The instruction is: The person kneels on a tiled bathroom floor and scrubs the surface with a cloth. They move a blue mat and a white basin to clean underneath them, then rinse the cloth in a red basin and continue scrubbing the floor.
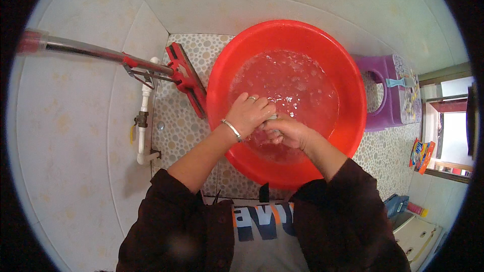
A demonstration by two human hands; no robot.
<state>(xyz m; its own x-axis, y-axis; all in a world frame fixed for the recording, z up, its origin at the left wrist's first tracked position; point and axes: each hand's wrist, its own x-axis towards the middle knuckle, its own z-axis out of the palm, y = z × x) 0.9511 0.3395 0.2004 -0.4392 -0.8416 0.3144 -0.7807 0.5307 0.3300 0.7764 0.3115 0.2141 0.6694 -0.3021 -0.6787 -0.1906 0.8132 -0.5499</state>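
Observation:
My left hand (251, 113), with a ring and a silver bangle, meets my right hand (285, 130) above the water in a large red plastic basin (348, 94). A small, light-coloured thing (273, 117) is gripped between the two hands. Most of it is hidden by the fingers, so I cannot tell what it is. The water (283, 75) below is cloudy and carries some bubbles or suds.
Left of the basin leans a red-headed squeeze mop (185, 73), by a white water pipe (142, 139) with a valve. To the right are a purple plastic stool (389, 113) bearing a light-blue brush (397, 82), a Tide packet (421, 155) and a whitish box (416, 236).

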